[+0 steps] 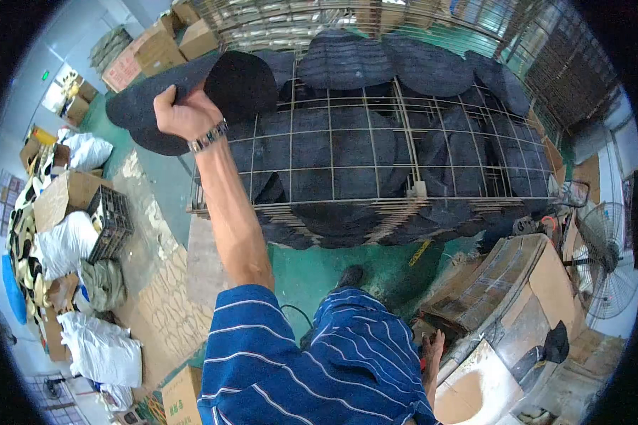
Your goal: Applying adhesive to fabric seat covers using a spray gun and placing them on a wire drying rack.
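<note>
My left hand (189, 119) is raised at the far left end of a wire rack. Its fingers are closed on a dark, flat, round-ended felt-like piece (143, 98), which bends around the palm. Whether the hand holds one layer or several, I cannot tell. Under the rack's wire grid (333, 168) and along its far edge lie several similar dark pieces (347, 62). My right hand (432, 350) hangs low on the right, beside a worn cardboard box (485, 283). Its fingers look apart, with nothing clear in them.
A fan (602, 261) stands at the right, behind the cardboard. On the left are white sacks (103, 346), a black crate (112, 225) and cartons. More cartons (156, 51) are stacked at the far left. Flat patterned sheets (170, 290) lie on the floor.
</note>
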